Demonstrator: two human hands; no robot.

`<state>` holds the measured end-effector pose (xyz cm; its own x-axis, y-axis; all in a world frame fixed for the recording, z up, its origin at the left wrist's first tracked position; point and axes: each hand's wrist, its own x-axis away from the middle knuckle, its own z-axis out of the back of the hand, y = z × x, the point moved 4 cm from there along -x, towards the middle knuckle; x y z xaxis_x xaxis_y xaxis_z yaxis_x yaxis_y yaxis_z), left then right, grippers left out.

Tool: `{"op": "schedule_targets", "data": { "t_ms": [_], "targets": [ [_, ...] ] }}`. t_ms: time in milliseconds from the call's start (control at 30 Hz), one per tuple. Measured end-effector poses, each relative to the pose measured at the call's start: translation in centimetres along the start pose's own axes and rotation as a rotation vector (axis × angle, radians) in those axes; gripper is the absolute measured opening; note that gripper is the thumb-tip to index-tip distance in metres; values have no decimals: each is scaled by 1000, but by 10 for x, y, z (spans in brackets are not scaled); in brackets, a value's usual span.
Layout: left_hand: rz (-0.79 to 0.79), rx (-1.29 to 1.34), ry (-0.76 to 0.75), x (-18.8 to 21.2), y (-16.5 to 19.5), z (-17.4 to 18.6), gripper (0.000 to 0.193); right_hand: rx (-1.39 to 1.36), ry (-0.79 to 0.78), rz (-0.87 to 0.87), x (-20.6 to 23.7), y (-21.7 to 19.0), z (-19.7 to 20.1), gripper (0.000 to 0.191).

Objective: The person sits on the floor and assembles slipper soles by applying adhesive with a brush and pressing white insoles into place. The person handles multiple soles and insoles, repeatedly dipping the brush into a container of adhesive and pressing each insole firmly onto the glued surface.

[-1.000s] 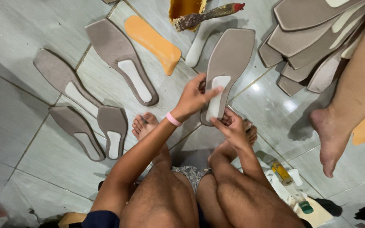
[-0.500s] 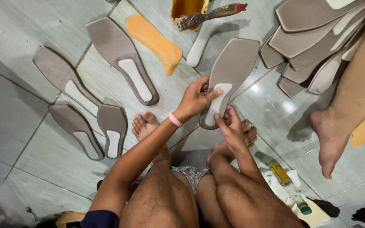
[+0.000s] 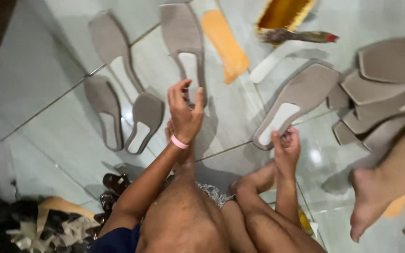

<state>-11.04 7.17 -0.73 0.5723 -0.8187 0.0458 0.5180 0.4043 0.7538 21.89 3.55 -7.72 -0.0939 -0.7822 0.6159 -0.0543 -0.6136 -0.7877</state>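
Observation:
My right hand (image 3: pixel 284 149) pinches the heel end of a grey insole with a white heel patch (image 3: pixel 298 98), which lies slanted on the tiled floor. My left hand (image 3: pixel 183 112), with a pink band on its wrist, is lifted above my foot, fingers spread and holding nothing. It hovers in front of a long grey insole (image 3: pixel 181 42) and beside a shorter one (image 3: pixel 144 119). My bare legs fill the lower middle of the view.
More grey insoles (image 3: pixel 111 49) lie at the left, and a pile of them (image 3: pixel 380 93) at the right. An orange insole (image 3: pixel 226 44), a brush (image 3: pixel 301 36) and a yellow container (image 3: pixel 284 14) sit beyond. Another person's foot (image 3: pixel 369 204) stands at the right.
My left hand has let go of the grey insole and moved left, opening. My right hand still holds the insole's heel, now lower on the floor. The view has shifted.

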Motion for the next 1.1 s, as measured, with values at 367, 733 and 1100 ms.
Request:
{"op": "schedule_targets", "data": {
  "t_ms": [367, 733, 1100],
  "targets": [
    [102, -552, -80, 57, -98, 152, 93, -43, -25, 74, -29, -16, -9, 59],
    [52, -386, -302, 74, -109, 152, 84, 184, 58, 149, -16, -29, -12, 64],
    [-108, 128, -544, 57, 4, -40, 89, 123, 47, 140, -11, -22, -12, 66]
  ]
}}
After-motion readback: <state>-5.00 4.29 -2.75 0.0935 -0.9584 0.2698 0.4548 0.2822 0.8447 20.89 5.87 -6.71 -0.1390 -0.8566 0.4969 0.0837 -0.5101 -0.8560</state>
